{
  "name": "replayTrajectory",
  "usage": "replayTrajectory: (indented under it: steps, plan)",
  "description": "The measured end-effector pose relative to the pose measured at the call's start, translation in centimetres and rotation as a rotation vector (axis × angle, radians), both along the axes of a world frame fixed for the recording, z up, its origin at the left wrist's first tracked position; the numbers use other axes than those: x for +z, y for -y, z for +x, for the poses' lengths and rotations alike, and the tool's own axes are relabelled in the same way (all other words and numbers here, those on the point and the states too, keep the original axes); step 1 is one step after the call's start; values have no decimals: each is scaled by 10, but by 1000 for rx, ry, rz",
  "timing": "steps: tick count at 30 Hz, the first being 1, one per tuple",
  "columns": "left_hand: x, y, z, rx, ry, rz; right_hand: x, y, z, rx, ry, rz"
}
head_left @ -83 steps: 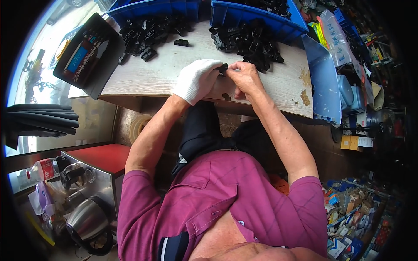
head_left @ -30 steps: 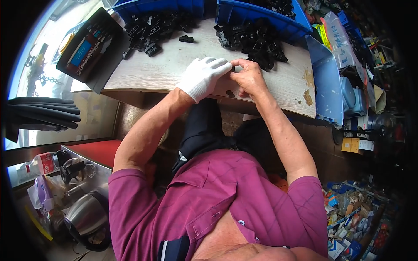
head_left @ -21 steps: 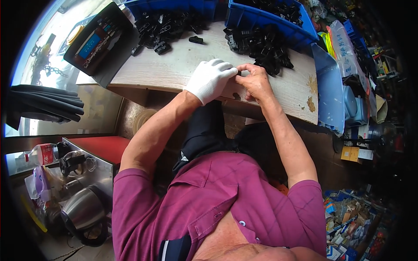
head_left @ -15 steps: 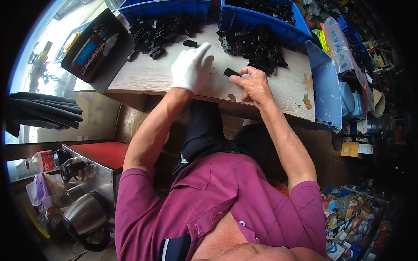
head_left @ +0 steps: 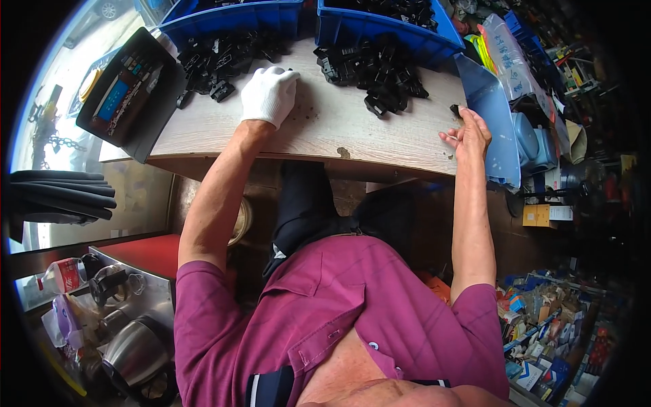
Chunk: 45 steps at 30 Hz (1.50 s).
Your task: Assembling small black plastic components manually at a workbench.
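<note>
Above, the gloved left hand (head_left: 269, 93) is rested, fingers together, beside black clips (head_left: 220, 57); the right hand (head_left: 468, 132), fingers apart, is held at the bench (head_left: 352, 125) edge.

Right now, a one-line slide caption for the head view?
White-gloved left hand reaches the left pile of black plastic parts; bare right hand touches the wooden tabletop's right edge.

A black tray (head_left: 129, 95) is set at the table's left edge (head_left: 203, 136). A steel kettle (head_left: 132, 353) and a plastic bottle (head_left: 61, 277) are seen below.
</note>
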<state>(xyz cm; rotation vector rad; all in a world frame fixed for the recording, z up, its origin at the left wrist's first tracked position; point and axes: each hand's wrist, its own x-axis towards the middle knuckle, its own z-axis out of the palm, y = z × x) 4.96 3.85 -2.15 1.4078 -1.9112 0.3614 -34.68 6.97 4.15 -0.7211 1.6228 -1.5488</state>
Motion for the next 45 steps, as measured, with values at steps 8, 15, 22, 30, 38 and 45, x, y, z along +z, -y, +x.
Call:
replayTrajectory:
  steps: [8, 15, 22, 30, 38, 45]
  plan:
    - [5, -14, -15, -23, -51, -15, -10, -15, 76, 523, -73, 163]
    - [-1, -4, -6, 68, -30, 88, -11, -10, 111, 502, -301, 266]
    - [6, -18, -16, -13, -149, 159, -8, -9, 123, 547, -376, 258]
    - [5, -32, -25, -57, -114, 157, -11, -11, 136, 500, -345, 248]
    - [7, -47, -53, -143, -616, 237, -10, -10, 145, 483, -396, 240]
    - [8, -40, -81, -152, -823, 276, -11, -2, 149, 546, -419, 296]
